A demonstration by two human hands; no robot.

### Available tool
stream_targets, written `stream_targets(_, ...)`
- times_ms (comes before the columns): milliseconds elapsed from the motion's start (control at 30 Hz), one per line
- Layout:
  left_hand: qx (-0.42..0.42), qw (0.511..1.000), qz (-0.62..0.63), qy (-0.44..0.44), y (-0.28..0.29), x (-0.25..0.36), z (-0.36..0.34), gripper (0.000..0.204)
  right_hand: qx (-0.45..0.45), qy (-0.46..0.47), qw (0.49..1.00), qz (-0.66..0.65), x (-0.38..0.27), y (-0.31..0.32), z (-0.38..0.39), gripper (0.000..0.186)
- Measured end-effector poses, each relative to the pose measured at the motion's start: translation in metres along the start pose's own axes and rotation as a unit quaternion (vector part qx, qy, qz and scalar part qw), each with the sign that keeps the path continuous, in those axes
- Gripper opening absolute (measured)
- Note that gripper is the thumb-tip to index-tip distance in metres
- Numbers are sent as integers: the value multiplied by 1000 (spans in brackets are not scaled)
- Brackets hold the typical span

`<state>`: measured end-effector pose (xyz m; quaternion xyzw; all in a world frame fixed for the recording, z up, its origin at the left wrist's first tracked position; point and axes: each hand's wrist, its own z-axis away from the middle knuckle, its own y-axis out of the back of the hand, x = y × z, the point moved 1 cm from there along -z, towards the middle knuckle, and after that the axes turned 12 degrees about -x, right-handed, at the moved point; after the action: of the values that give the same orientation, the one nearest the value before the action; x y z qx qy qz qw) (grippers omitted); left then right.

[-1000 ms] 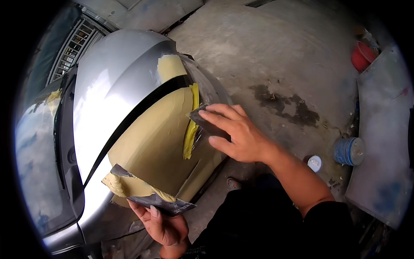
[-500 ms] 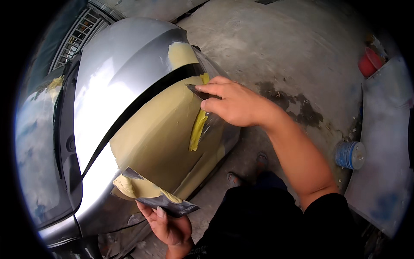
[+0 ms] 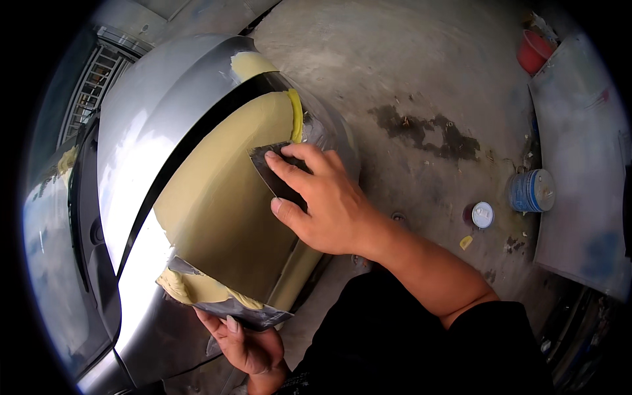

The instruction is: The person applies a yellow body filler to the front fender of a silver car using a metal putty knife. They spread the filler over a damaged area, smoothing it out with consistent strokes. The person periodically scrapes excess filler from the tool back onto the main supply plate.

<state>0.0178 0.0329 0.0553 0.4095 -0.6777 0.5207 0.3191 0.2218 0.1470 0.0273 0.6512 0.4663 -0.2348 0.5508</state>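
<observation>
your right hand (image 3: 326,197) is gripping a dark scraper (image 3: 289,185) over the tan coating (image 3: 210,191) on the silver car (image 3: 155,92), while your left hand (image 3: 250,345), well apart from it, is holding up a dark plate (image 3: 263,316) bearing pale paste (image 3: 204,288). yellow tape (image 3: 296,115) is edging the coating just beyond the scraper, and a pail (image 3: 525,191) is standing on the floor (image 3: 428,191).
</observation>
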Motion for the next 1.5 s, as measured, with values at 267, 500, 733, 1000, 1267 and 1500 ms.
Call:
stream_targets(267,-20,1000,0,18,4,2,-4,59,13,42,999,-9,-9,-24,33,51)
stream_targets(500,-39,997,49,55,-19,-11,-11,58,-109,289,868,-389,-27,8,83,48)
stream_targets(733,-8,1000,-18,-4,-46,-7,-24,56,-40,205,975,-68,17,36,83,45)
stream_targets(1000,-53,998,-25,-12,-58,-20,-23,61,-55,245,967,47,-25,56,76,47)
stream_targets(1267,-51,962,-180,-201,-50,-3,-14,67,-20,155,987,-47,19,41,52,48)
stream_targets(1500,-22,970,-179,-164,-46,5,-2,62,23,81,995,52,15,20,-2,54)
